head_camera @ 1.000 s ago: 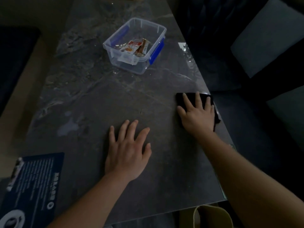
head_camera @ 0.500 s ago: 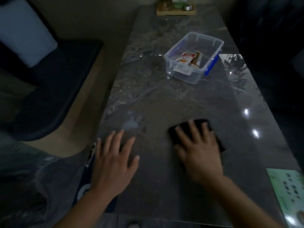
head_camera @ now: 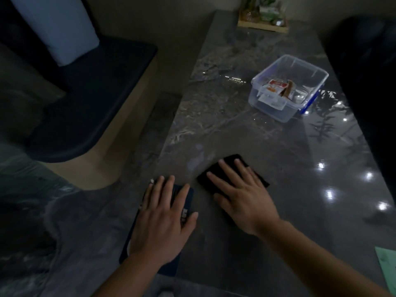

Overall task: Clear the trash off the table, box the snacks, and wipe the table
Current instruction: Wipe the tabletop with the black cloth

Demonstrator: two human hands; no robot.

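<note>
My right hand lies flat, fingers spread, pressing a black cloth onto the dark marble table near its front middle. My left hand rests flat with fingers apart on a dark blue printed card at the table's left front edge. A clear plastic box with blue clips stands far right on the table and holds snack packets. It has no lid on.
A wooden tray with plants sits at the table's far end. A green paper lies at the front right edge. A dark bench seat with a pale cushion stands to the left, and a dark seat on the right.
My right hand slid the black cloth from the table's right edge leftward to the middle. My left hand moved left onto the blue card. My view swung left.
</note>
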